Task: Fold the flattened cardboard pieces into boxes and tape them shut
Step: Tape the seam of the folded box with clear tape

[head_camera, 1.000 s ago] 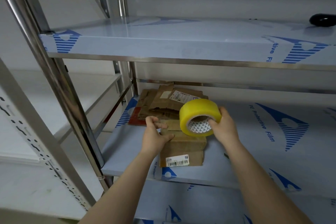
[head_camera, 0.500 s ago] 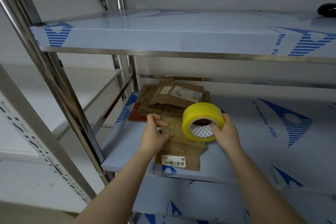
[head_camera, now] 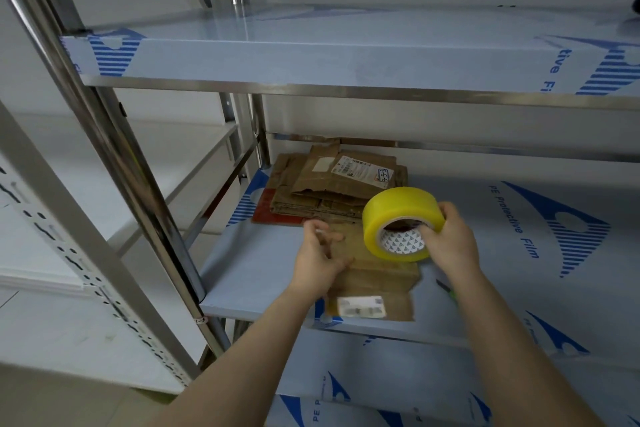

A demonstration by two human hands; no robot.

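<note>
The right hand [head_camera: 450,243] grips the yellow tape roll [head_camera: 403,224] over the folded box [head_camera: 377,279]; the flat cardboard stack [head_camera: 339,187] lies at its twelve o'clock. The left hand [head_camera: 317,255] is half curled and blurred, so I cannot tell whether it pinches tape. The box overhangs the shelf [head_camera: 256,270] edge at six o'clock, and a hard tug could drag it off.

Right of the tape roll [head_camera: 398,215], the middle shelf [head_camera: 512,218] reads "PE Protective Film"; above the roll, the upper shelf [head_camera: 554,69] shows "tive Fi", cut off; below, the lowest shelf [head_camera: 316,411] shows "PE"; the shipping label [head_camera: 363,172] behind the roll and the box label [head_camera: 362,306] below it are unreadable.
</note>
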